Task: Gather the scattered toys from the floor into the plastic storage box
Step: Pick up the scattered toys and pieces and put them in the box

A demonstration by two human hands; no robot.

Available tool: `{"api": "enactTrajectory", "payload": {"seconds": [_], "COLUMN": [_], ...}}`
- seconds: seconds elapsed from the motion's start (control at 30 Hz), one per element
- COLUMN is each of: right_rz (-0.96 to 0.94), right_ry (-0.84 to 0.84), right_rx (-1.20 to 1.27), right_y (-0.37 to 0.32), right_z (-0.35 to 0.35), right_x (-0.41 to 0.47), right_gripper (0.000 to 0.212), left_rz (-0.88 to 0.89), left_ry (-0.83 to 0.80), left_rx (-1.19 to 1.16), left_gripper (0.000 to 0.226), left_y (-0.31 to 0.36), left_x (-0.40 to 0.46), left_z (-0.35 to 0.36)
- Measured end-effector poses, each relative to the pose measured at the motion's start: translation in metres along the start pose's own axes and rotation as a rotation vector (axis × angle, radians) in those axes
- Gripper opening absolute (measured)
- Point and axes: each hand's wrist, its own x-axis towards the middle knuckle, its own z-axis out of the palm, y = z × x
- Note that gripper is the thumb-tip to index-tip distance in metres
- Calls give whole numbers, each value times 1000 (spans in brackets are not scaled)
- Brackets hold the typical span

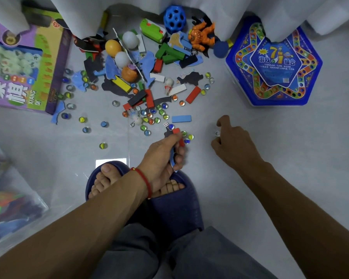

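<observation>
Toys lie scattered on the grey floor: marbles (149, 115), coloured wooden blocks (193, 94), table-tennis balls (130, 38), foam shark cutouts (147, 66), an orange figure (199, 36) and a blue holed ball (174, 17). My left hand (161, 156) is shut on a red block (178, 135) and a blue foam piece (172, 160). My right hand (233, 141) curls around a clear marble (217, 133) on the floor, thumb and fingers either side of it. The clear plastic storage box (18, 188) stands at the lower left with coloured toys inside.
A purple game box (28, 63) lies at the left, a blue hexagonal game tin (274, 65) at the right. White curtains (210, 7) hang along the top. My feet in dark blue slippers (175, 208) sit below the hands. A blue block (181, 118) lies near the hands.
</observation>
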Motion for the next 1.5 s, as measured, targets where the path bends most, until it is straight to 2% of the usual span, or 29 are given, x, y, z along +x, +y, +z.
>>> {"api": "enactTrajectory", "payload": {"seconds": [0.17,0.4,0.5,0.57,0.6,0.7,0.77,0.83,0.9,1.07,1.17,1.23,1.27,1.33,1.4,1.47,1.5], "right_rz": [-29,25,62,148,201,270,255,218,140,-124,-196,-210,-203,-178,-169,-171,-186], "right_ry": [-13,6,44,46,5,-252,-423,-583,-718,-970,-1011,-996,-1014,-1046,-1062,-1045,-1008], "right_rx": [-63,-59,17,265,472,1140,1350,1455,1415,955,794,788,818,876,882,847,825], "right_y": [-3,-9,-7,-9,-14,-36,-58,-90,-131,-275,-362,-408,-425,-448,-453,-445,-435], "right_z": [0,10,6,-3,-9,-31,-45,-61,-80,-128,-130,-119,-113,-103,-101,-106,-111], "right_x": [8,11,9,2,-4,-28,-41,-50,-59,-97,-132,-154,-163,-174,-177,-170,-163], "right_gripper": [27,33,25,19,18,22,21,24,28,22,14,15,22,51,72,74,68], "left_rz": [-4,7,-39,-90,-97,-48,-5,42,111,394,546,586,604,626,626,630,645], "left_ry": [-8,-39,-54,-78,-83,-64,-63,-50,-14,205,342,400,414,450,486,545,561], "left_rx": [9,-12,-77,-171,-213,-302,-368,-427,-469,-599,-691,-716,-724,-725,-715,-689,-670], "left_gripper": [34,32,34,32,32,46,53,52,52,47,43,39,36,34,43,50,43], "left_y": [0,-3,-3,2,5,20,32,48,63,84,83,81,80,77,74,74,74], "left_x": [-2,-1,-1,-8,-13,-41,-67,-102,-144,-254,-311,-342,-355,-372,-379,-378,-375], "left_z": [-2,0,0,1,1,-4,-14,-29,-47,-113,-166,-195,-205,-220,-227,-227,-223]}}
